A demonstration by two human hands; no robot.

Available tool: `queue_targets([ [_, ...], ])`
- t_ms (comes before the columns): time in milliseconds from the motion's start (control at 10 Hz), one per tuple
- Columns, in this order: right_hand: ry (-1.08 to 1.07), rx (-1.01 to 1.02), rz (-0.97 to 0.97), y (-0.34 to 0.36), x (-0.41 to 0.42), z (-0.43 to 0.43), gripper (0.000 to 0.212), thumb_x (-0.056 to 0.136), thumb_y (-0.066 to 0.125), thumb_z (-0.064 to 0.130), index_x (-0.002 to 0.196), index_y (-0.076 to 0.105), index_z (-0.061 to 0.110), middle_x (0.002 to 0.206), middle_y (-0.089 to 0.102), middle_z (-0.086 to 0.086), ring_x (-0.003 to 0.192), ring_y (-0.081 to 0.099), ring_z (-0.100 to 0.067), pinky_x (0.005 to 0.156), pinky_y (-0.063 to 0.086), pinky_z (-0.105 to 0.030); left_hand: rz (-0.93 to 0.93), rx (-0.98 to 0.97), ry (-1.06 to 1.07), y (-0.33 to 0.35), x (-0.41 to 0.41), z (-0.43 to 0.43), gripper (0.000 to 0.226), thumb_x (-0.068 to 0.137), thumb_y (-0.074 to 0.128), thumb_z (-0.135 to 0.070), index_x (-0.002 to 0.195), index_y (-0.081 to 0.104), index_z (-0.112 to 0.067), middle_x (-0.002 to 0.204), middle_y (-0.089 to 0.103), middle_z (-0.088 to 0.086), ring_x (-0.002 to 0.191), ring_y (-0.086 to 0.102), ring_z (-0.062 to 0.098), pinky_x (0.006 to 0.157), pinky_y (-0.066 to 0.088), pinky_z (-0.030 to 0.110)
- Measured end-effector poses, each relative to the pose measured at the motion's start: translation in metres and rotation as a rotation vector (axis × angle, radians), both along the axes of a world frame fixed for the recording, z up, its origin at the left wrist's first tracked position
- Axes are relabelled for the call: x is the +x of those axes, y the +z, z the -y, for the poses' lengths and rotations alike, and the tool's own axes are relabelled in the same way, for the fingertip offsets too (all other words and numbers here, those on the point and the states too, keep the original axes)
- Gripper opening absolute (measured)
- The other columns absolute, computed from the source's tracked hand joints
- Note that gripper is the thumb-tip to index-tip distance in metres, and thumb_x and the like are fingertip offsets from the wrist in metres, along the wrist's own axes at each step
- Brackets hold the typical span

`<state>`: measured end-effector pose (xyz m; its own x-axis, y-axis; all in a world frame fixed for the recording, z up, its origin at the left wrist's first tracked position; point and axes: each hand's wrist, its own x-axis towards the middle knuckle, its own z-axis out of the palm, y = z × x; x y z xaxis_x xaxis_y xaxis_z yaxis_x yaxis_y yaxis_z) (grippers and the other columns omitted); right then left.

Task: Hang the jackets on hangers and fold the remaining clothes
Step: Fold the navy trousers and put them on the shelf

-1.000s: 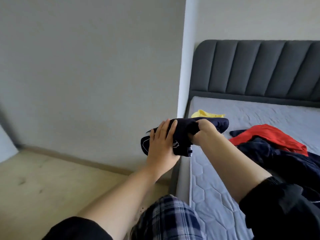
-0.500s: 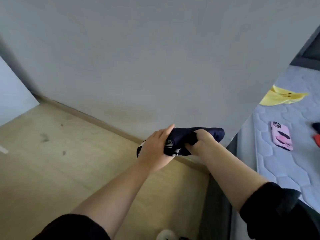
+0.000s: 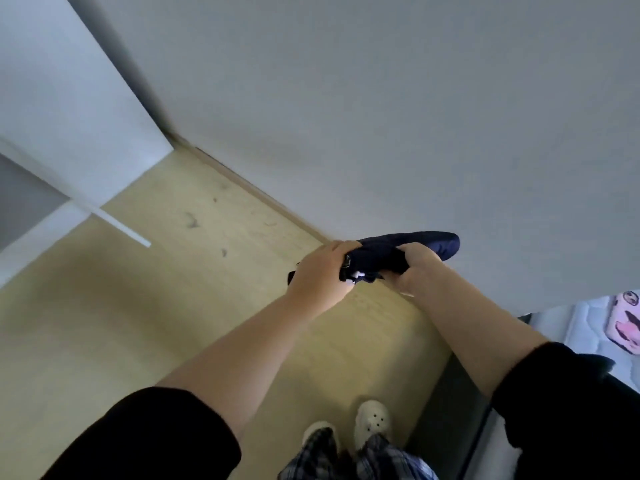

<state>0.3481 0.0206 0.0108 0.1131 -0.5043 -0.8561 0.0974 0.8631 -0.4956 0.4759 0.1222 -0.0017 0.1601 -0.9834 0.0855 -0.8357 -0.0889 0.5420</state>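
Both hands grip a folded navy garment [image 3: 408,252] above the wooden floor [image 3: 173,306]: left hand [image 3: 320,271] and right hand [image 3: 415,268] each curl round it. The wall [image 3: 381,116] stands just beyond, with the mattress edge [image 3: 581,327] at far right.

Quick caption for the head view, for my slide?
The left hand and right hand grip a bundled navy garment over the wooden floor; pink phone on mattress.

A plain grey wall [image 3: 381,98] fills the upper frame, with a pale wooden floor [image 3: 138,323] below (it has some dark marks). A white cabinet panel [image 3: 52,81] stands upper left, a mattress [image 3: 585,327] at the right edge.
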Motion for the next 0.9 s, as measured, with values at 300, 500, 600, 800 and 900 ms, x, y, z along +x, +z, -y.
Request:
queue_targets([
  [300,0.266,-0.033,0.161,0.252,0.104,-0.046,0.029,0.097,0.042,0.029,0.103,0.056,0.005,0.102,0.058,-0.013,0.086,0.059,-0.026,0.070,0.050,-0.035,-0.105,0.070,0.243,0.271,0.120,-0.056,0.021,0.072,0.065,-0.020,0.092,0.064,-0.027,0.068,0.055,-0.016,0.069,0.051,0.012,0.064,0.037,0.023],
  [500,0.948,-0.821,-0.087,0.342,0.206,-0.078,0.073,0.086,0.061,0.024,0.148,0.023,0.023,0.149,0.032,-0.006,0.133,0.035,-0.024,0.099,0.032,-0.031,-0.284,0.053,0.442,0.366,0.227,-0.129,0.018,0.072,0.066,-0.017,0.070,0.055,-0.031,0.070,0.060,-0.015,0.069,0.057,0.008,0.063,0.042,0.020],
  [600,1.417,-1.346,-0.294,0.369,0.271,-0.117,0.095,0.070,0.079,0.032,0.148,0.024,0.027,0.153,0.026,-0.005,0.140,0.024,-0.025,0.111,0.026,-0.039,-0.379,0.032,0.461,0.404,0.285,-0.181,0.016,0.073,0.066,-0.013,0.077,0.063,-0.028,0.073,0.064,-0.012,0.067,0.059,0.002,0.059,0.046,0.010],
  [800,1.609,-1.558,-0.221,0.426,0.403,-0.200,0.037,0.069,0.081,0.028,0.098,0.058,0.028,0.097,0.062,0.014,0.103,0.059,-0.022,0.077,0.043,-0.026,-0.475,0.026,0.509,0.462,0.404,-0.297,0.015,0.079,0.071,-0.014,0.093,0.069,-0.020,0.089,0.072,-0.004,0.080,0.067,0.006,0.065,0.048,0.008],
  [900,1.716,-1.627,-0.146,0.448,0.466,-0.246,0.027,0.073,0.078,0.021,0.088,0.057,0.028,0.082,0.058,0.017,0.085,0.060,-0.015,0.068,0.041,-0.020,-0.434,-0.001,0.572,0.478,0.456,-0.349,0.034,0.079,0.073,-0.015,0.111,0.062,-0.022,0.104,0.069,-0.001,0.097,0.066,0.013,0.082,0.052,0.022],
])
